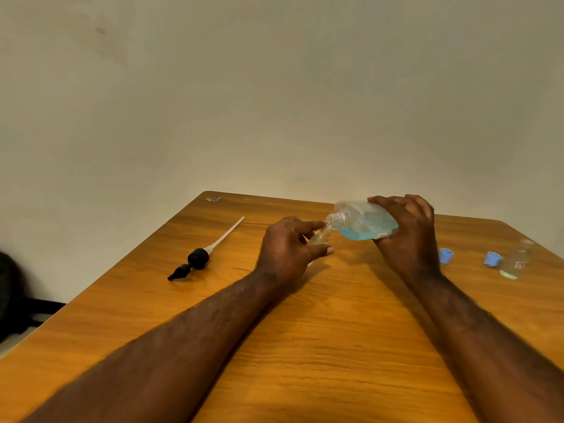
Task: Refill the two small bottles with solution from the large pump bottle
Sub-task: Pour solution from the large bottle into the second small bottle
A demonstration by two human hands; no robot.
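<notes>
Wooden table (305,346), orange-brown grain, pale wall behind. Right hand (409,236) wrapped around the large bottle (363,222), fingers over its top and base end, thumb side under it; bottle is clear, pump removed, tipped almost on its side with the open threaded neck pointing left and slightly down. Blue solution pools along the bottle's lower side, roughly a third full. Left hand (290,248) curled around a small bottle (320,238), pinching it between thumb below and forefinger above; small bottle is clear, tilted, its mouth touching the large bottle's neck. Most of the small bottle is hidden by the fingers, fill level cannot be told. Removed pump head (195,262) lies flat on the table well left of the hands, black nozzle and collar toward the near-left, white dip tube running away to the upper right. Right of the right hand: two light blue caps (446,255) on the table, one just beside the wrist, the other farther right, close to the second small bottle (516,261). That bottle stands upright near the right table edge, clear, uncapped, small label, a little pale liquid at the bottom. Small sticker (213,199) at the far left corner of the table. Dark object (12,294) on the floor at the left frame edge, unclear what it is.
</notes>
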